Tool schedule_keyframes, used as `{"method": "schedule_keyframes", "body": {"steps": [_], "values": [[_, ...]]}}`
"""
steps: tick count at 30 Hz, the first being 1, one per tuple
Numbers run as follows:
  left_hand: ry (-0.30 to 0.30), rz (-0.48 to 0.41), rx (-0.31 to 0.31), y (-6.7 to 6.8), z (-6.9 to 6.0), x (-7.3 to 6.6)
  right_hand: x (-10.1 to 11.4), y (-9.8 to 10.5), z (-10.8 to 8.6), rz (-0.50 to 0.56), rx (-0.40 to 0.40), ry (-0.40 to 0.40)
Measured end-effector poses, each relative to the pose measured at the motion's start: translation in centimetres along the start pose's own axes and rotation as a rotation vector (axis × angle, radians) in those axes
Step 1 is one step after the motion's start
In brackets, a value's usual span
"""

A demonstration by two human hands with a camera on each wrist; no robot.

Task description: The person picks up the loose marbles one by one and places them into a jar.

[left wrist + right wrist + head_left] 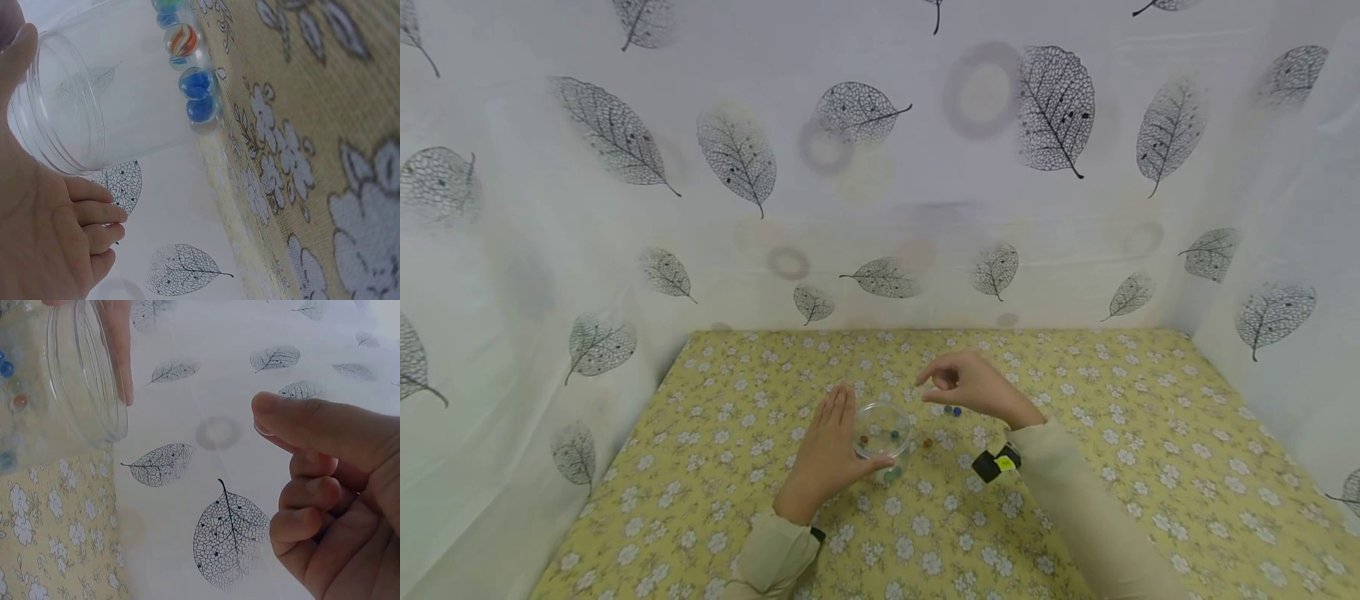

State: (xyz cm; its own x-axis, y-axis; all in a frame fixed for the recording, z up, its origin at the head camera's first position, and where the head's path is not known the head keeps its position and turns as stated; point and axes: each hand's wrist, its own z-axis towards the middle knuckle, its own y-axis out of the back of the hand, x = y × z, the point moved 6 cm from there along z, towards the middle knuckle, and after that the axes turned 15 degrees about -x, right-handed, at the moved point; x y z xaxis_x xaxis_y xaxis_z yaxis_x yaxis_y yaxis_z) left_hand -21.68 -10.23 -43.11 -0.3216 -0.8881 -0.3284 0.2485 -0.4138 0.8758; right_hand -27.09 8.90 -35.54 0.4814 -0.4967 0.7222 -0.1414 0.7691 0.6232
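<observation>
A clear round jar [882, 406] stands upright on the tablecloth, its mouth uppermost and no lid on it. My left hand [829, 454] touches the jar near the rim, with straight fingers along the left side and the thumb across the near side. Through the wall in the left wrist view I see an orange-and-white swirl marble [181, 40] and blue marbles [197, 83] at the bottom. My right hand [973, 387] hovers right of the jar. Its thumb and forefinger stand slightly apart, the other fingers [306, 494] are curled, and I see nothing between the tips.
On the cloth right of the jar are an orange marble [928, 443] and a blue marble [957, 412] beside a dull one [948, 410]. A yellow flowered tablecloth [700, 500] covers the table. White leaf-printed curtains [925, 217] enclose the back and sides.
</observation>
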Motion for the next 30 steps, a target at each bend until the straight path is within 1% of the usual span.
{"method": "schedule_keyframes", "body": {"steps": [6,17,26,30], "values": [[0.004,-0.016,-0.001,0.0,0.0,0.0,0.6,-0.6,0.1,0.037,0.022,0.009],[-0.005,0.003,-0.003,0.0,0.0,0.1,1.1,-1.7,0.2,0.034,0.048,0.039],[-0.005,-0.012,-0.006,0.2,0.0,0.0,1.1,-3.1,0.0,0.053,0.070,0.071],[-0.002,-0.017,-0.007,0.2,0.0,0.0,0.9,-3.6,-0.2,0.065,0.079,0.063]]}}
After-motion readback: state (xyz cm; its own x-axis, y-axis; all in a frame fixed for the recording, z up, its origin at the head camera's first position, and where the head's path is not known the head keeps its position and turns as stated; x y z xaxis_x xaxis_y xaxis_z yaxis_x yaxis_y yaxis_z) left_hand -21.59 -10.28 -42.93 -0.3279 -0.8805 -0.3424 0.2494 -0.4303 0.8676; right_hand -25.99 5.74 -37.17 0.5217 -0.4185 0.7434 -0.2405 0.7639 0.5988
